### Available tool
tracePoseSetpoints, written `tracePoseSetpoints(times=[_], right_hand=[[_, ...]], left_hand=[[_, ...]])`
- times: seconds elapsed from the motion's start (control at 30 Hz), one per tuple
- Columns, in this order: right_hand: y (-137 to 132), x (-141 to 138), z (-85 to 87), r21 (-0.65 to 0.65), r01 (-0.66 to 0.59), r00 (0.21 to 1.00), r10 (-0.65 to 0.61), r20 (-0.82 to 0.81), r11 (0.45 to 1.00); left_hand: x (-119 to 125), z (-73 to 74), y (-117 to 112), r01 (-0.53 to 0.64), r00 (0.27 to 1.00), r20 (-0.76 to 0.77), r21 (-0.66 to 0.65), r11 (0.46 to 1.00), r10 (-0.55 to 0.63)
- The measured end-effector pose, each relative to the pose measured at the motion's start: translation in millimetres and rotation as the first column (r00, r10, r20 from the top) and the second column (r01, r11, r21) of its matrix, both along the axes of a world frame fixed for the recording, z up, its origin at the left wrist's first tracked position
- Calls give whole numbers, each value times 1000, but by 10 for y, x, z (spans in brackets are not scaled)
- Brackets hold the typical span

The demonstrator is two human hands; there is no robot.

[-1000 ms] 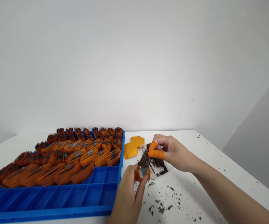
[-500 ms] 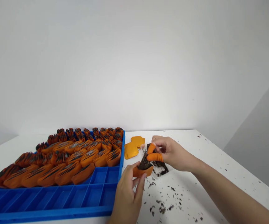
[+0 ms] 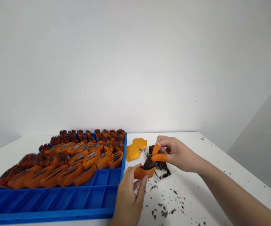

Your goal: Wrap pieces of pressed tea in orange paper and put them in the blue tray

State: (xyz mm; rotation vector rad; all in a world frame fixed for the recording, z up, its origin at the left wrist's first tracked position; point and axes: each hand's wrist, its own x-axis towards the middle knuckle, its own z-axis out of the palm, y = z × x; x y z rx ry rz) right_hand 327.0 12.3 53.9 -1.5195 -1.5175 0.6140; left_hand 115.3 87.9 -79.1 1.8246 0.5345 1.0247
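A plain pale wall (image 3: 135,62) stands behind a white table (image 3: 189,197), whose right edge slants away toward the far corner.

Just right of the blue tray, above the tabletop, an orange pouch (image 3: 145,173) is pinched between the left hand's (image 3: 129,192) thumb and fingers, its smooth side facing the camera. A dark, crumbly wad (image 3: 148,163) shows over its upper edge; whether it sits inside or behind cannot be told. The right hand (image 3: 176,153), orange finger cots (image 3: 160,157) on two digits, is nearly closed at that wad, tips close together; what they grip, if anything, is hidden. Under them lies a shallow tray (image 3: 172,175) of shredded brown flakes (image 3: 165,165).

Beyond, two yellow packets (image 3: 133,152) overlap beside the blue compartment tray (image 3: 79,215). Orange bundles (image 3: 68,175) with dark edges pack its rear rows; blue dividers show along the front. Scattered bits (image 3: 164,213) dot the white stretch right of the left hand, running out to the table's right edge.

A second ago, pale grey showed between the left fingers; now the pouch's orange side covers that spot.
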Motion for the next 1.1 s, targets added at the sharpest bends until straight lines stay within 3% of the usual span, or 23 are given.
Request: tracePoseSetpoints(times=[0.27,0.63,0.93,1.1], right_hand=[[-17,-111,10,-22,14,990,-10,139,1000],[-41,-207,-104,79,-30,941,2,337,996],[-116,-262,-76,51,-66,851,30,524,996],[-124,-287,-82,43,-62,746,18,666,997]], left_hand=[[7,13,-28,-10,1000,-3,-16,1000,10],[22,45,-49,-54,998,9,-52,997,55],[13,124,-73,-41,998,38,-59,997,43],[20,118,-80,-40,998,36,-50,998,41]])
